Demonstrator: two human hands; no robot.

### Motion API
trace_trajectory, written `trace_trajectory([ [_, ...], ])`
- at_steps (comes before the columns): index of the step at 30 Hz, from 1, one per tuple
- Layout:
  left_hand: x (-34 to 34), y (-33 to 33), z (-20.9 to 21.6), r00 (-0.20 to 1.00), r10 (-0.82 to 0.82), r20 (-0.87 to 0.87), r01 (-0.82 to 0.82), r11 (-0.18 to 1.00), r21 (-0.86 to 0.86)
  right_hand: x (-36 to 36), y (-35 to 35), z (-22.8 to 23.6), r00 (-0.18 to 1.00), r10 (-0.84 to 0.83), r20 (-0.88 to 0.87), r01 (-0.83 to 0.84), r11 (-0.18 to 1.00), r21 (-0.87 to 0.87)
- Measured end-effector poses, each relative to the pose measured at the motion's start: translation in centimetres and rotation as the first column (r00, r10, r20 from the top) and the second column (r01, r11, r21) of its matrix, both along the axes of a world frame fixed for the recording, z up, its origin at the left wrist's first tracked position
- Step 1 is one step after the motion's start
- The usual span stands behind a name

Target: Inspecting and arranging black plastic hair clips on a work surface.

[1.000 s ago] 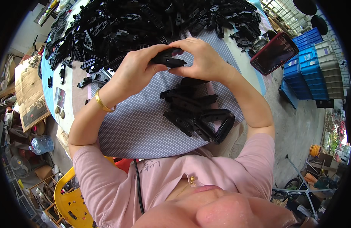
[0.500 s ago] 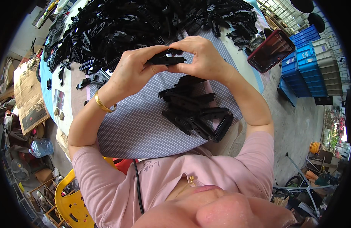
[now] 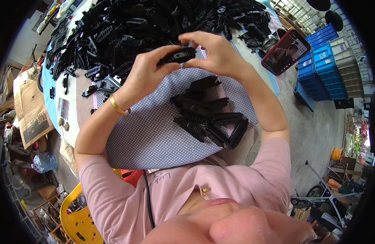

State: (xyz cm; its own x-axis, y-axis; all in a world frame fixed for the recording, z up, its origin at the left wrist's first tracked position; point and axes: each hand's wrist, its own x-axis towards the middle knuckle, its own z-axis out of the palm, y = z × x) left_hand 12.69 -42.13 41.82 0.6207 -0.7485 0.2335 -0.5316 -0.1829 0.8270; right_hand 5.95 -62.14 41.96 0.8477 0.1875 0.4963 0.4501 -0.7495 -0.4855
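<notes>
My left hand [image 3: 146, 72] and my right hand [image 3: 214, 53] together grip one long black plastic part [image 3: 178, 55] above a grey dotted cloth [image 3: 151, 134]. The left holds its left end and the right pinches its right end with fingertips. Just below my hands, a small stack of similar black parts [image 3: 207, 112] lies on the cloth. A gold bangle [image 3: 116, 106] circles my left wrist.
A big heap of loose black plastic parts [image 3: 155, 20] covers the far side of the table. A smartphone in a red case [image 3: 285, 52] leans at the right edge. Blue crates [image 3: 323, 67] stand on the floor to the right, cardboard [image 3: 29, 110] to the left, a yellow chair [image 3: 75, 215] below.
Both hands have lifted slightly away from the stack, still holding the black part between them; the right fingers have shifted toward its right end.
</notes>
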Motion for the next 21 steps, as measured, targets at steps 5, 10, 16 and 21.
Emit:
trace_trajectory([
  [5,-1.5,0.3,-0.2,0.984,-0.148,0.098,0.131,0.978,0.165,-4.1,-3.2,4.2,0.949,-0.114,0.294,0.074,0.987,0.141],
  [10,-1.6,0.1,-0.5,0.947,-0.243,0.209,0.193,0.952,0.237,-11.4,-11.5,1.6,0.504,-0.805,0.313,0.400,0.539,0.741],
  [16,-1.6,0.4,-1.6,0.886,-0.220,0.408,0.100,0.950,0.295,-15.0,-17.0,-5.9,0.697,-0.676,-0.237,0.490,0.208,0.846],
  [21,-1.4,0.5,-0.8,0.981,-0.159,0.110,0.126,0.958,0.258,-14.3,-17.3,-6.2,0.849,-0.481,-0.217,0.369,0.247,0.896],
])
